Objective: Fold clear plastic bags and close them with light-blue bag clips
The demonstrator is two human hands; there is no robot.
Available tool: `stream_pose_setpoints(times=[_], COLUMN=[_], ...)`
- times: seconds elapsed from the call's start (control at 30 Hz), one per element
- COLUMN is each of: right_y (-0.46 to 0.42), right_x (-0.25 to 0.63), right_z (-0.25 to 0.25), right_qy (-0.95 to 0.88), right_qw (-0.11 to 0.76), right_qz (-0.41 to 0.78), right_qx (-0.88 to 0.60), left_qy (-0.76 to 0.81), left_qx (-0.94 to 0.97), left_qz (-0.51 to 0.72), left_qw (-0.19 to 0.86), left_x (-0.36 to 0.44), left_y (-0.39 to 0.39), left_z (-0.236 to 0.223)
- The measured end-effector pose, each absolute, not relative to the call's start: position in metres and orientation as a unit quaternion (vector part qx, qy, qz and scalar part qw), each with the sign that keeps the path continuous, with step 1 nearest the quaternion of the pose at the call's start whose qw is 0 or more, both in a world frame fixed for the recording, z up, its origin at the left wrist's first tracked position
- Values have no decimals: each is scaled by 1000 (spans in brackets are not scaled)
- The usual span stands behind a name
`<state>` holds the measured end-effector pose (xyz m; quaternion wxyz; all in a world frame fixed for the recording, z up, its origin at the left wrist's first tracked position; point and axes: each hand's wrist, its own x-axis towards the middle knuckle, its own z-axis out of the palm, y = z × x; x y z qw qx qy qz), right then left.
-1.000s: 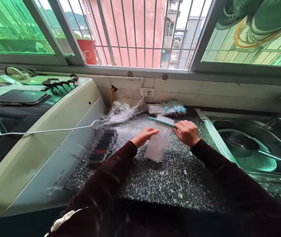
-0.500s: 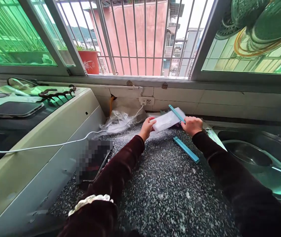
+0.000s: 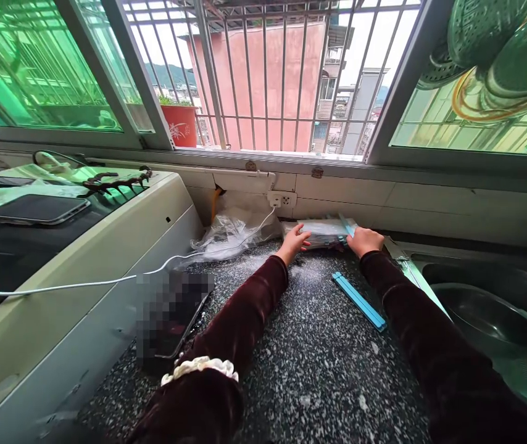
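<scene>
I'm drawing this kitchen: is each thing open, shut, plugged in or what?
Grey metal sliding window: open in the middle
White plastic wall socket: cable plugged in
Transparent plastic bag: crumpled
Long blue plastic strips: lying flat
Flat plastic packets: piled up
Left hand: open
Right hand: closed on another blue strip

At the back of the counter (image 3: 310, 370), by the wall (image 3: 347, 196), lies a pile of packets (image 3: 323, 230), with a plastic bag (image 3: 232, 232) to its left and a socket (image 3: 282, 199) on the wall behind. In front of the pile, toward its right end, lie clips (image 3: 359, 302). An appliance (image 3: 152, 222) bearing a phone (image 3: 39, 208) stands left; a sink (image 3: 419, 280) holding a pan (image 3: 483, 313) sits right.
</scene>
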<state>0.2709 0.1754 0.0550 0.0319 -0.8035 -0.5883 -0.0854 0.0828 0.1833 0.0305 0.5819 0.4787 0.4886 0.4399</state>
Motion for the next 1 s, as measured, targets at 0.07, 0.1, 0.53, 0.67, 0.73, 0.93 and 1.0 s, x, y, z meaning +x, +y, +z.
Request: stream_pose_setpoints(times=[0.07,0.1,0.53,0.67,0.73,0.93,1.0], right_y=[175,174,160,166,171,197,207], right_x=[269,269,198,134,105,35,18], right_z=[55,56,70,59,54,54,54], right_qy=[-588,-588,-738,-780,-792,-811,-810], right_qw=[30,28,102,108,113,128,126], right_qz=[-83,-82,-70,-19,-9,-4,-3], right_qx=[-804,-804,-663,-616,-600,-571,-573], left_qy=[496,503,600,643,667,724,724], left_qx=[491,502,616,626,624,623,638], left_qz=[430,422,388,356,336,259,228], left_qw=[573,562,331,262,231,142,129], left_x=[79,77,-6,-41,-57,-93,-97], left_y=[183,182,163,155,153,156,157], left_z=[28,28,26,28,31,37,36])
